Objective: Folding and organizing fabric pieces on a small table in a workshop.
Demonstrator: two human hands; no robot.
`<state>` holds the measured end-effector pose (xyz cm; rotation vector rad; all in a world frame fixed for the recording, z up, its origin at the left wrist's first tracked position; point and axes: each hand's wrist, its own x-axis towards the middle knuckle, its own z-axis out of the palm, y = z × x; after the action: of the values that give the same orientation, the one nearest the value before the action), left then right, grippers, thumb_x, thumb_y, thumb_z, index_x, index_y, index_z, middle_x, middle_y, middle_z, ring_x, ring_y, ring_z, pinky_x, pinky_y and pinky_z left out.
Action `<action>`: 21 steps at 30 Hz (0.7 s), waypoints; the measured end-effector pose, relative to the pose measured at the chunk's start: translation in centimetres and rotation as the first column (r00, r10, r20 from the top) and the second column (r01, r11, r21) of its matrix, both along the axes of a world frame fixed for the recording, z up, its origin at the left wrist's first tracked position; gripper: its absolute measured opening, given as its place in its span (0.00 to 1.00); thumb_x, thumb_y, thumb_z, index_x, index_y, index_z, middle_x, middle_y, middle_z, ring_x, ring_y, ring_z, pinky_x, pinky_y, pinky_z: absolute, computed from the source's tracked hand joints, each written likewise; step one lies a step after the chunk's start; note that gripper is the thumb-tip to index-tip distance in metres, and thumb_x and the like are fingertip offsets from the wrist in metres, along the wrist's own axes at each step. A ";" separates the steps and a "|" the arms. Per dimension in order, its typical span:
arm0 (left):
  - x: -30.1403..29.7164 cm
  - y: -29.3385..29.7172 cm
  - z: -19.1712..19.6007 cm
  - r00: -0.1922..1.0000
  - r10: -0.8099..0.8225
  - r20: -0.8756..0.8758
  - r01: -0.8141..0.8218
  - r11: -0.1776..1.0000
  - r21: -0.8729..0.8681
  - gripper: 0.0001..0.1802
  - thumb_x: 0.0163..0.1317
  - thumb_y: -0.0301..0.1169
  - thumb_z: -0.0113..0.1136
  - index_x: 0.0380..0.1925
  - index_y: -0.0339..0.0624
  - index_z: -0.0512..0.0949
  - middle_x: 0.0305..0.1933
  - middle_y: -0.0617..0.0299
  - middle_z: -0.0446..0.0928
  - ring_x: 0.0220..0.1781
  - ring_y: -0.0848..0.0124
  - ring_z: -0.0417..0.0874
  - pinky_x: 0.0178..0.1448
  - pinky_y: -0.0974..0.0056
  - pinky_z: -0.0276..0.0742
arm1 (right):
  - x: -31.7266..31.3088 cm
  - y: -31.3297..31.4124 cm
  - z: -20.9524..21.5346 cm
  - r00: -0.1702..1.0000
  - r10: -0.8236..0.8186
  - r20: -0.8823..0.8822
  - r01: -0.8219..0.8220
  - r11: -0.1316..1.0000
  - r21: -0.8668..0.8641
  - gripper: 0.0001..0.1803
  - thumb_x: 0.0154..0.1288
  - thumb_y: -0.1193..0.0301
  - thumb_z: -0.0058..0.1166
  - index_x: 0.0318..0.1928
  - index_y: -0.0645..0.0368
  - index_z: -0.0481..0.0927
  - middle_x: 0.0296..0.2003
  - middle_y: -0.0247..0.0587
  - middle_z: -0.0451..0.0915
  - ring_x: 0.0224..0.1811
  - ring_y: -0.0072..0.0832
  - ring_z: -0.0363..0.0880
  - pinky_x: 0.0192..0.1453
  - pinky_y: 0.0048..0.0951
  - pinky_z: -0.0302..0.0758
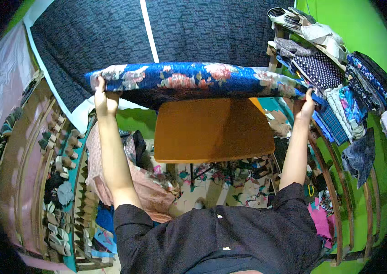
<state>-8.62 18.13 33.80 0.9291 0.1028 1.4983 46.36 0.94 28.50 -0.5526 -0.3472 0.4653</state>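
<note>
A blue fabric with pink and white flowers (180,77) is stretched wide between my two raised hands, above and beyond a brown table top (214,130). My left hand (106,100) grips its left end, thumb on the near face and the other fingers mostly hidden behind. At the right end my right hand (305,107) pinches the cloth in the same way, thumb up. The fabric's upper edge runs nearly level, dipping a little toward the right. Its lower part falls into shadow behind the table's far edge.
Folded fabrics (321,71) are piled on a rack at the right by the green wall (362,27). Rows of shoe parts fill a shelf (61,169) at the left. A pink cloth (145,189) hangs beside the table. Scraps (212,176) litter the floor. A dark patterned curtain (212,32) hangs ahead.
</note>
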 end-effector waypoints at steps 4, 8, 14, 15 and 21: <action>-1.5 -7.7 -4.2 0.982 0.034 0.185 -0.038 0.999 0.018 0.17 0.63 0.38 0.44 0.48 0.43 0.69 0.51 0.59 0.71 0.54 0.65 0.70 0.61 0.56 0.59 | 1.2 -6.6 -3.0 0.997 -0.076 0.032 0.081 0.973 -0.214 0.22 0.62 0.58 0.46 0.44 0.65 0.73 0.41 0.39 0.76 0.40 0.29 0.75 0.48 0.29 0.70; -1.1 -16.1 -8.5 0.960 0.179 0.213 -0.170 0.984 -0.062 0.21 0.62 0.38 0.45 0.52 0.38 0.64 0.55 0.57 0.67 0.57 0.64 0.67 0.63 0.56 0.57 | 1.1 -13.3 -7.4 0.964 -0.124 0.236 0.181 0.953 -0.241 0.20 0.60 0.53 0.47 0.33 0.59 0.72 0.30 0.31 0.69 0.31 0.22 0.66 0.37 0.24 0.62; -2.3 -24.5 -15.8 0.940 0.214 0.266 -0.141 0.953 -0.268 0.19 0.62 0.38 0.46 0.50 0.40 0.68 0.53 0.59 0.69 0.55 0.64 0.67 0.61 0.57 0.59 | -1.4 -20.8 -11.7 0.934 -0.278 0.224 0.357 0.748 -0.559 0.28 0.55 0.47 0.50 0.09 0.51 0.62 0.12 0.23 0.57 0.16 0.15 0.52 0.22 0.19 0.49; -1.7 -26.1 -15.9 0.936 0.250 0.246 -0.186 0.948 -0.257 0.17 0.61 0.35 0.48 0.50 0.42 0.68 0.52 0.59 0.70 0.52 0.65 0.70 0.58 0.57 0.63 | -2.3 -22.1 -12.1 0.936 -0.267 0.230 0.350 0.775 -0.526 0.29 0.54 0.46 0.51 0.09 0.51 0.61 0.12 0.23 0.57 0.15 0.15 0.51 0.22 0.20 0.48; -4.7 -30.9 -19.9 0.929 0.349 0.123 -0.295 0.900 -0.322 0.20 0.61 0.37 0.47 0.51 0.41 0.67 0.53 0.59 0.69 0.55 0.62 0.68 0.59 0.54 0.61 | -3.1 -28.0 -14.7 0.908 -0.352 0.225 0.411 0.658 -0.631 0.30 0.51 0.43 0.52 0.08 0.50 0.60 0.10 0.23 0.56 0.12 0.15 0.52 0.18 0.19 0.49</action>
<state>-13.28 -12.78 13.91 0.5460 0.3592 1.8073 43.30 -27.09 13.81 -1.3332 -0.1182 0.1333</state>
